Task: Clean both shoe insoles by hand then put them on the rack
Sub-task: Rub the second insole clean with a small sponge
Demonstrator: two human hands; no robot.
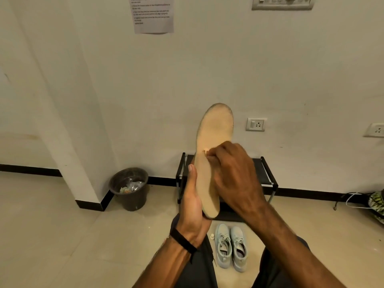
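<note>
Forearms rise from the bottom edge of the view and meet in the middle, above the person's dark-trousered knees. The left hand [192, 206], a black band at its wrist, is turned palm-up and cups the heel end of a tan insole [214, 146], thumb lying straight up along the insole's left edge, fingers hidden behind it. The right hand [232, 175] comes in from the right with its back to the camera, fingers curled, their tips pressed against the insole's face about midway up; whether they pinch anything cannot be told. The insole stands nearly upright, long axis vertical, toe end up and heel down in the left palm, its flat face toward the camera. Below it on the tiled floor, a pair of pale grey sneakers [231, 246] sits side by side, toes toward the person. Beyond, a low black rack [264, 173] stands against the wall. Left of the rack, by the wall's corner, a dark bin [129, 189] holds crumpled wrappers and scraps.
</note>
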